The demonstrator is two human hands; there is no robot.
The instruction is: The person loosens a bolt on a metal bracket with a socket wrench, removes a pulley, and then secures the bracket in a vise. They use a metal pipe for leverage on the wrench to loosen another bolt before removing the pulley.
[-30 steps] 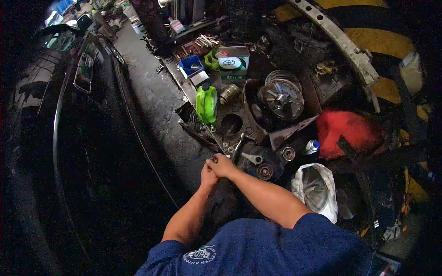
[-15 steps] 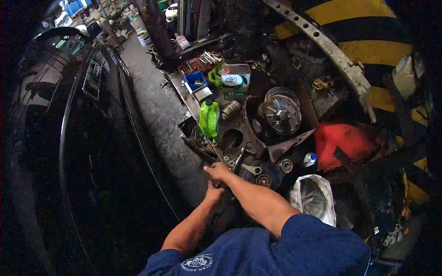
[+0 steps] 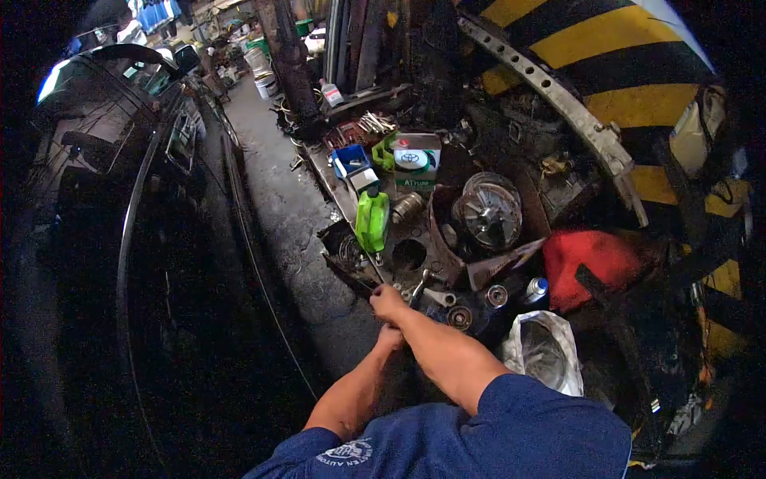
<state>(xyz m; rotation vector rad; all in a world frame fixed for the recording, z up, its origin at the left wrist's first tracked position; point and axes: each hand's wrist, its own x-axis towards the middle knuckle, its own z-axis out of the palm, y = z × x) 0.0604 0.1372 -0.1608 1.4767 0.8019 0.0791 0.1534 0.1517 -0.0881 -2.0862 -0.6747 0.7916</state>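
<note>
The right hand (image 3: 388, 303) is curled just left of the wrench (image 3: 419, 287), the left hand (image 3: 389, 337) nearer; what either grips, I cannot tell. The wrench lies near-right of the green bottle (image 3: 372, 223).

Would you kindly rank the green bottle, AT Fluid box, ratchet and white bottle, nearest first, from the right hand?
1. Ratchet, just right of the right hand
2. Green bottle, ahead
3. AT Fluid box, behind, rightward
4. White bottle, far back, left
</note>
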